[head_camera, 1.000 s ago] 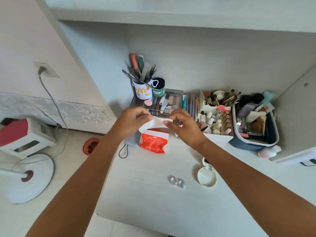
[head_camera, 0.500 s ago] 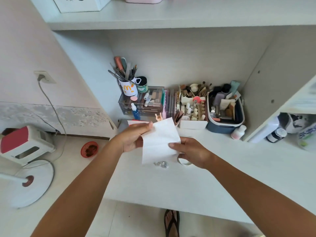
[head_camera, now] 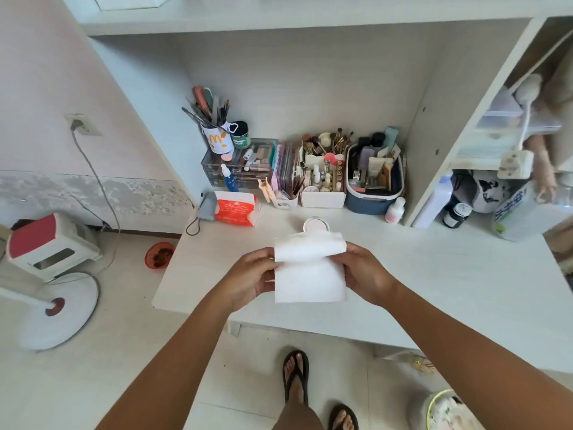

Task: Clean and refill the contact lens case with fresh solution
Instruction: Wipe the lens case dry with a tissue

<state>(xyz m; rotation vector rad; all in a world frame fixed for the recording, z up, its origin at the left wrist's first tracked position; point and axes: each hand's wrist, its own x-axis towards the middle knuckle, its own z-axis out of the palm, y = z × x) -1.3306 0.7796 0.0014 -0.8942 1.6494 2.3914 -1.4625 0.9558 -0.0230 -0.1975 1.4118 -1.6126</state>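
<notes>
Both hands hold a white rectangular paper tissue (head_camera: 310, 268) above the front part of the pale wood-grain surface (head_camera: 449, 274). The left hand (head_camera: 252, 279) is closed on the tissue's left edge, thumb on top; the right hand (head_camera: 366, 276) is closed on its right edge. The tissue's upper part is folded over toward the person, and the rest hangs down flat between the hands.

The contact lens case itself cannot be seen; the tissue and hands cover that stretch of the surface. Just beyond the tissue's top edge lies a round white lid-like disc (head_camera: 315, 225), partly hidden by the tissue.

Farther back on the left, an orange and white soft tissue pack (head_camera: 235, 209) stands beside a grey pouch with a cord (head_camera: 206, 207). Behind it a small blue spray bottle (head_camera: 228, 178) stands before a clear plastic drawer organiser (head_camera: 242, 167), which carries a white cup with a yellow arch logo (head_camera: 218, 141), full of brushes and files. To the right sit a white open box of small bottles and brushes (head_camera: 322, 181) and a dark blue plastic basket of cosmetics (head_camera: 373, 181), with a small white and pink bottle (head_camera: 395, 210) just beside the basket.

On the floor, two feet in black flip-flops (head_camera: 296, 377) show below the surface's front edge.
</notes>
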